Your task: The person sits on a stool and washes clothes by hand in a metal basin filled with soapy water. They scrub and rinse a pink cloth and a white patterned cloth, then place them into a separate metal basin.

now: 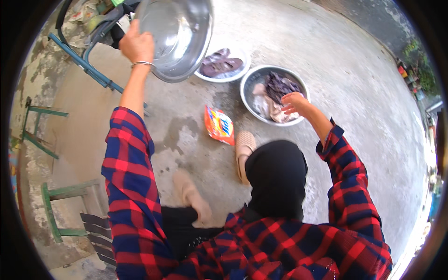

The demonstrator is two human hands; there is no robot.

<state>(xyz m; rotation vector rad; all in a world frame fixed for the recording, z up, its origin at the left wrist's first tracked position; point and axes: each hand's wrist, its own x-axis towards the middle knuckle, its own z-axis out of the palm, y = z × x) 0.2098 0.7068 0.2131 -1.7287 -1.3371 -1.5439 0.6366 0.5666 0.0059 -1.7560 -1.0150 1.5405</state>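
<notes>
My left hand (138,42) grips the rim of a large metal basin (176,38), raised and tilted so that its shiny inside shows. Over the near right edge of a second metal basin (246,106) hangs my right hand (294,103), fingers apart and holding nothing. Dark purple cloth (278,85) and pale beige cloth (276,111) lie wet in that second basin. Beyond the raised basin's lower edge, a pale basin (241,73) contains a pair of dark purple shoes (222,66). An orange detergent packet (219,125) sits on the concrete near my beige shoe (244,145).
A blue metal frame (85,66) leans by the wall at the upper left. Green wooden stool legs (50,213) and dark slats (98,232) stand along the left. Wet patches (178,131) mark the concrete floor (350,63). Plants (418,64) line the far right.
</notes>
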